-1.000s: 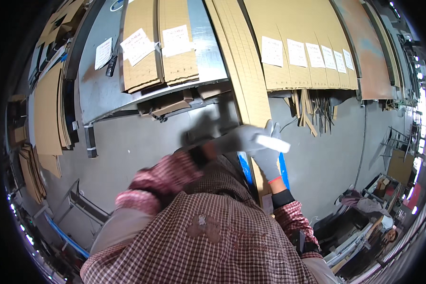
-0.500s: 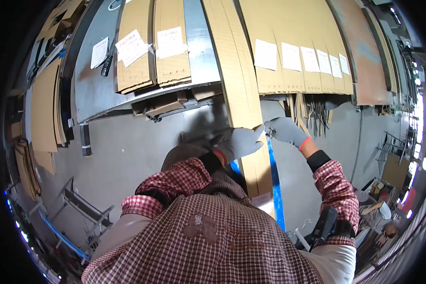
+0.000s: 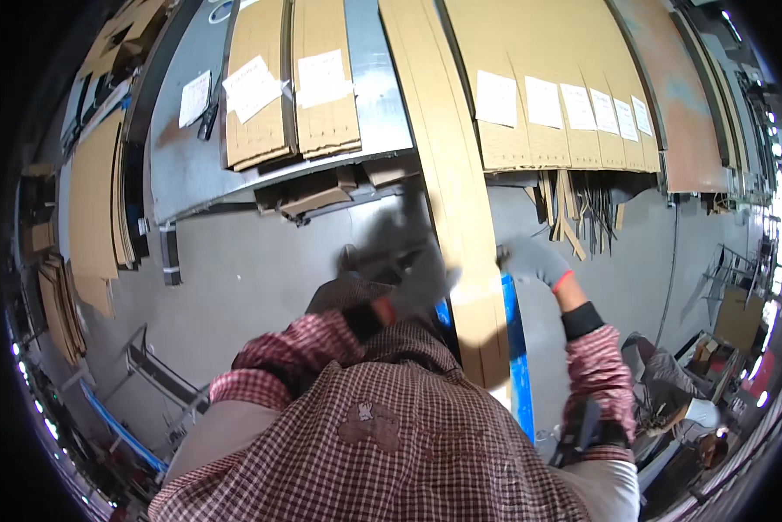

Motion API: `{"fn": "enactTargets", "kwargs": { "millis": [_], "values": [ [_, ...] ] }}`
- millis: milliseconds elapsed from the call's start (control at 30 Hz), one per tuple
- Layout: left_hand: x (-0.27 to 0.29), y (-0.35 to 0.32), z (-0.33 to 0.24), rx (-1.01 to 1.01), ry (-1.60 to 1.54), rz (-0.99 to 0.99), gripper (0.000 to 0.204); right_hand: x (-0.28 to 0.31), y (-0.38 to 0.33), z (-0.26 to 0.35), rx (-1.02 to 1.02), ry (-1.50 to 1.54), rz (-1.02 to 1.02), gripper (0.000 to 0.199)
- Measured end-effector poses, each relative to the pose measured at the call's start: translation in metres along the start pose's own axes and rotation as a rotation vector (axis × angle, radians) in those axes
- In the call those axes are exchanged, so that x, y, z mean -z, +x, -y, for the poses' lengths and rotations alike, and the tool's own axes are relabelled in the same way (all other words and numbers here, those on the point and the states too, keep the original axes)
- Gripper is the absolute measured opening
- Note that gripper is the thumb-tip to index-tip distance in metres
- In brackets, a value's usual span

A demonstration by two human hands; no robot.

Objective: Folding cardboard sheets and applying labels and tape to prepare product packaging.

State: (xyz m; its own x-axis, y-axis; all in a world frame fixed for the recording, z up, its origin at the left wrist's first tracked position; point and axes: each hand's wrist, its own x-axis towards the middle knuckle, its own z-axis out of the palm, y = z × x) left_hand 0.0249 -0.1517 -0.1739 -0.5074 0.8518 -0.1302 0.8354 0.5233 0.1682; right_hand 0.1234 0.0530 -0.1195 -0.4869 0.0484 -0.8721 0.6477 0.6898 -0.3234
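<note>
A long cardboard strip (image 3: 458, 174) with lengthwise crease lines runs from the metal table down in front of my body. Its near end lies over a blue-edged support (image 3: 520, 383). My left hand (image 3: 421, 283), in a grey glove, is at the strip's left edge; motion and shadow smear its fingers. On the other side, my right hand (image 3: 534, 264), also gloved, has its fingers curled in close to the strip's right edge. A small dark spot shows at those fingertips; what they hold is too blurred to name.
The metal table (image 3: 378, 96) bears narrow cardboard stacks (image 3: 326, 117) with paper sheets, and a wide cardboard stack (image 3: 548, 52) at right. Thin offcuts (image 3: 568, 217) hang beneath it. A metal cart (image 3: 160, 374) stands at left; another person (image 3: 678, 404) is at lower right.
Both hands have drawn back toward me; the left has come off the strip's top to its left side. The strip's near end has moved closer to my body, over the white label there.
</note>
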Motion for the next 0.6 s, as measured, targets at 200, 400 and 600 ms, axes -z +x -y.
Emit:
{"fn": "enactTargets", "kwargs": {
  "millis": [200,400,600],
  "values": [
    [0.083,-0.005,0.046,0.013,-1.262,0.445,0.091,0.014,-0.069,0.066,0.668,0.502,-0.265,0.034],
    [0.087,-0.026,0.07,0.114,-1.503,0.617,0.07,0.024,-0.063,0.078,0.669,0.233,-0.01,0.032],
    [-0.11,0.019,0.049,0.065,-1.384,0.567,0.058,-0.02,0.06,-0.053,0.345,0.25,-0.482,0.021]
  ]
}}
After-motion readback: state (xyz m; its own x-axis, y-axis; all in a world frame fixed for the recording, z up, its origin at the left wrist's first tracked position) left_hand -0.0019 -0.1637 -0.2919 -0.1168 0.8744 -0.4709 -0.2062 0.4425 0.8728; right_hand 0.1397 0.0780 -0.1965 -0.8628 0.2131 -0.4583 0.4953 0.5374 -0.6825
